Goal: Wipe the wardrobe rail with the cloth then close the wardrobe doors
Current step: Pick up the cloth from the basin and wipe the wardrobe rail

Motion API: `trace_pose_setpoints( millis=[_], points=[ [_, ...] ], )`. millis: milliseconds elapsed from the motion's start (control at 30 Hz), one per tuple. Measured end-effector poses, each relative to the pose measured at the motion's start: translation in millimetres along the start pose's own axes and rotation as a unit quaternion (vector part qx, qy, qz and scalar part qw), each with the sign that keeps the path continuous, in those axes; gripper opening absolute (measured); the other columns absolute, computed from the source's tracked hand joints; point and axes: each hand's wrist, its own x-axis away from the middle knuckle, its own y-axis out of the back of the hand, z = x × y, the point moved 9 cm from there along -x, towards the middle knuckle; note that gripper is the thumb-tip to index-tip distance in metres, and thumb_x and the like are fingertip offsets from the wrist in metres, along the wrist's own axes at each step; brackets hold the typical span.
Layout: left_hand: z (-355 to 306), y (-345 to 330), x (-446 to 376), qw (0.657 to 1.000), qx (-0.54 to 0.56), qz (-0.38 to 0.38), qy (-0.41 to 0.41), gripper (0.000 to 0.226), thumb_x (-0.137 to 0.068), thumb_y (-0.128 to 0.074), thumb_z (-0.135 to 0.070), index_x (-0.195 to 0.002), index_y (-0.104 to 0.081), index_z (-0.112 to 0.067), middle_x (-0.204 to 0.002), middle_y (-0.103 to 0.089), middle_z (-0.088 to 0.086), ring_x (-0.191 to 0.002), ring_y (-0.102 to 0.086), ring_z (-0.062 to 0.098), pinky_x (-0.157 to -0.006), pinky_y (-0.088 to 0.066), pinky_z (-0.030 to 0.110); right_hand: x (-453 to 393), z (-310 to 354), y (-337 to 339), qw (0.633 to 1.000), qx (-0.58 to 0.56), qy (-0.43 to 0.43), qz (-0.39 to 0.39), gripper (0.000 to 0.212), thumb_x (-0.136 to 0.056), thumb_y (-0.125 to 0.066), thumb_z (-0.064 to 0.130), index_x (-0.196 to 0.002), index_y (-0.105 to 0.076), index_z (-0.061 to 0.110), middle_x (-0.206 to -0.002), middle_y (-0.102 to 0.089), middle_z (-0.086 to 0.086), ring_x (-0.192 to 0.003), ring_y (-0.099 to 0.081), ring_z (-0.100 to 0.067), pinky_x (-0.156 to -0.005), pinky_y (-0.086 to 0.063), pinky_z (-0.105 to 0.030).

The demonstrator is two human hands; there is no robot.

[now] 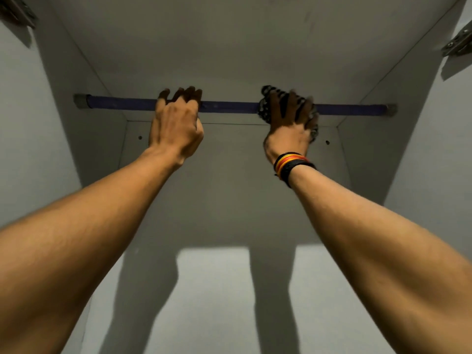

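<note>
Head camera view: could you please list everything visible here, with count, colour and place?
rail: one, dark blue, running across the wardrobe just under its top panel
rail end brackets: two, grey, one on each side wall
cloth: one, dark with a light pattern, wrapped round the rail right of centre
wardrobe interior: one, pale grey, no clothes in view
door hinges: two, metal, at the upper corners
wristbands: several, black, red and yellow, on the right wrist
left hand: bare, fingers over the rail
right hand: pressing the cloth round the rail
</note>
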Motion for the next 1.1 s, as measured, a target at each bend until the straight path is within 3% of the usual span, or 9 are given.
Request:
trace_pose_setpoints(
  millis=[133,300,367,467,567,667,867,1000,1100],
  points=[
    [-4,18,1,0.998,0.030,-0.018,-0.049,0.051,-0.095,-0.040,-0.004,-0.144,-0.050,-0.005,-0.143,-0.058,0.018,-0.132,-0.054,0.034,-0.117,-0.035,0.046,12,75,-7,0.998,-0.018,0.061,0.006,0.088,-0.088,-0.051,0.012,-0.162,-0.011,0.038,-0.172,-0.001,-0.007,-0.155,0.006,-0.049,-0.123,-0.006,-0.065],
    [3,22,1,0.996,0.054,0.017,-0.069,0.027,-0.098,-0.045,-0.004,-0.121,-0.058,-0.008,-0.107,-0.067,0.017,-0.096,-0.063,0.036,-0.087,-0.044,0.040,23,120,-6,0.994,-0.027,0.108,-0.002,0.081,-0.093,-0.046,0.013,-0.161,-0.011,0.037,-0.172,-0.003,-0.005,-0.157,0.003,-0.043,-0.126,-0.005,-0.060],
    [4,19,-5,0.997,0.058,0.030,-0.049,0.030,-0.099,-0.044,-0.004,-0.124,-0.059,-0.008,-0.109,-0.070,0.016,-0.110,-0.064,0.038,-0.099,-0.043,0.044,23,118,-6,0.993,-0.034,0.109,0.005,0.083,-0.092,-0.045,0.011,-0.162,-0.008,0.034,-0.172,-0.003,-0.003,-0.157,0.003,-0.040,-0.127,-0.003,-0.057],
    [7,13,-17,0.998,0.045,0.035,0.004,0.029,-0.100,-0.044,-0.008,-0.120,-0.065,-0.010,-0.114,-0.073,0.013,-0.136,-0.052,0.032,-0.124,-0.024,0.048,24,111,-1,0.992,-0.049,0.114,0.005,0.085,-0.090,-0.049,0.014,-0.163,-0.007,0.023,-0.172,-0.008,-0.002,-0.158,-0.003,-0.035,-0.129,-0.009,-0.052],
    [8,6,-20,0.999,-0.006,0.036,0.033,0.019,-0.100,-0.052,-0.013,-0.110,-0.069,-0.012,-0.112,-0.074,0.014,-0.138,-0.051,0.031,-0.127,-0.015,0.046,26,101,3,0.988,-0.053,0.143,0.002,0.088,-0.090,-0.054,0.019,-0.163,-0.005,0.016,-0.172,-0.007,-0.003,-0.159,-0.004,-0.029,-0.129,-0.010,-0.048],
    [-1,4,-19,0.996,-0.087,0.030,0.020,0.014,-0.098,-0.059,-0.016,-0.106,-0.070,-0.014,-0.105,-0.076,0.014,-0.135,-0.054,0.032,-0.125,-0.022,0.046,24,76,1,0.987,-0.047,0.154,0.012,0.087,-0.093,-0.055,0.027,-0.164,-0.005,0.017,-0.173,-0.002,-0.004,-0.159,-0.001,-0.026,-0.129,-0.006,-0.048],
    [-52,9,-29,0.983,-0.167,-0.003,-0.076,0.020,-0.089,-0.067,-0.008,-0.109,-0.068,-0.006,-0.110,-0.067,0.018,-0.106,-0.062,0.036,-0.094,-0.048,0.046,16,51,-1,0.985,-0.012,0.173,0.020,0.083,-0.096,-0.050,0.038,-0.163,-0.004,0.028,-0.172,-0.004,0.004,-0.160,0.001,-0.024,-0.126,0.002,-0.059],
    [-83,-1,-18,0.996,-0.019,-0.014,-0.091,0.022,-0.096,-0.054,-0.009,-0.115,-0.063,-0.003,-0.115,-0.065,0.018,-0.100,-0.066,0.033,-0.081,-0.054,0.041,16,51,-2,0.984,-0.048,0.169,0.034,0.080,-0.097,-0.046,0.037,-0.163,-0.002,0.027,-0.173,0.000,0.006,-0.159,0.002,-0.022,-0.126,0.002,-0.059],
    [-80,-4,-13,0.996,0.062,-0.031,-0.048,0.020,-0.094,-0.045,-0.026,-0.087,-0.057,-0.012,-0.100,-0.068,0.016,-0.081,-0.059,0.026,-0.069,-0.044,0.033,16,44,-5,0.981,-0.021,0.192,0.036,0.082,-0.097,-0.044,0.045,-0.164,-0.001,0.024,-0.172,0.007,0.004,-0.159,0.008,-0.020,-0.127,0.004,-0.056]
  ],
)
